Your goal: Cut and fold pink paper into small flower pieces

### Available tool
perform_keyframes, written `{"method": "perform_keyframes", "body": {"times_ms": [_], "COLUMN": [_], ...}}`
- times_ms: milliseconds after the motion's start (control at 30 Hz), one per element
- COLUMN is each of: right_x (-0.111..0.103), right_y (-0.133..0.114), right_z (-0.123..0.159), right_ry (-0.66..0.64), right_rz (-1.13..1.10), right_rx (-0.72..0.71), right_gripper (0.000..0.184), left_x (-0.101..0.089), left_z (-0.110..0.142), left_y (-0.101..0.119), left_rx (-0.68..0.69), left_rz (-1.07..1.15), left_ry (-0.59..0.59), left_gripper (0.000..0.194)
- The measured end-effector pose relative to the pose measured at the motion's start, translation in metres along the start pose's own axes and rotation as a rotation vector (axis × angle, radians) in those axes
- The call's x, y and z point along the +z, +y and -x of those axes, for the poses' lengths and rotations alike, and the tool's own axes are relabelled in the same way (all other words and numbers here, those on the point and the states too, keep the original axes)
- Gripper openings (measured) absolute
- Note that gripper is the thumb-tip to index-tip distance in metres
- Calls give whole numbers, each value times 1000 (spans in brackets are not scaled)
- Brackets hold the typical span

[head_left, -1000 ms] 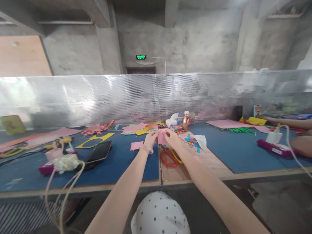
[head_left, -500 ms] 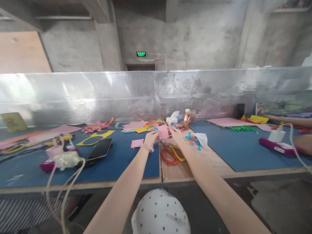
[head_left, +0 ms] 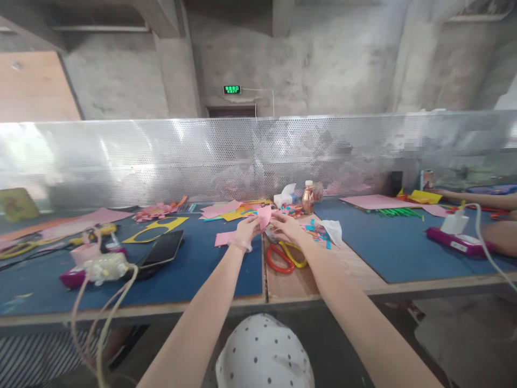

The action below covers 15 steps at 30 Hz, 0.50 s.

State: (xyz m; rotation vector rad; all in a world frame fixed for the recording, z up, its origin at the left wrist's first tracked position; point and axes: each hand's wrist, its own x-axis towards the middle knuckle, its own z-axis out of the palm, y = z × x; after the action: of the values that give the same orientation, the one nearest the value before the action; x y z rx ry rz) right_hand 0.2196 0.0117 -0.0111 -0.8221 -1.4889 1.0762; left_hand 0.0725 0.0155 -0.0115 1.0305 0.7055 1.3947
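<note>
Both my arms reach out over the workbench. My left hand (head_left: 247, 228) and my right hand (head_left: 284, 223) pinch a small pink paper piece (head_left: 264, 215) between them, held just above the bench. A beaded bracelet sits on my left wrist. Directly under my right hand lie scissors with red and yellow handles (head_left: 283, 255) on the bare wood strip. A second pink paper square (head_left: 224, 238) lies flat on the blue mat (head_left: 202, 269) just left of my left hand.
A dark tablet (head_left: 162, 249), a yellow paper cutout (head_left: 155, 228), a glue gun with cable (head_left: 100, 267), loose coloured paper scraps (head_left: 230, 211), a tissue pack (head_left: 283, 197) and a brown bottle (head_left: 308, 198) lie about. Another person's arm (head_left: 480, 200) rests at the far right. A perforated metal screen (head_left: 161, 156) backs the bench.
The pink paper piece has turned from flat and squarish to a narrower, tilted shape between my fingers. My hands stayed in nearly the same spot.
</note>
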Motion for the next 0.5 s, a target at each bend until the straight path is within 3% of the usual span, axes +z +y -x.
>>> {"method": "perform_keyframes", "body": {"times_ms": [233,500], "right_x": [3,0], "right_y": [-2,4], "right_z": [1,-4], "right_ry": [-55,84], "right_rz": [55,191], "right_rx": [-59,-18], "right_gripper": [26,28], "left_x": [0,3], "left_z": [-2,-2], "left_y": [-2,-5], "left_rx": [12,9], "left_rz": [-62,-101], "left_ry": [-3,-126], "left_gripper": [20,20]}}
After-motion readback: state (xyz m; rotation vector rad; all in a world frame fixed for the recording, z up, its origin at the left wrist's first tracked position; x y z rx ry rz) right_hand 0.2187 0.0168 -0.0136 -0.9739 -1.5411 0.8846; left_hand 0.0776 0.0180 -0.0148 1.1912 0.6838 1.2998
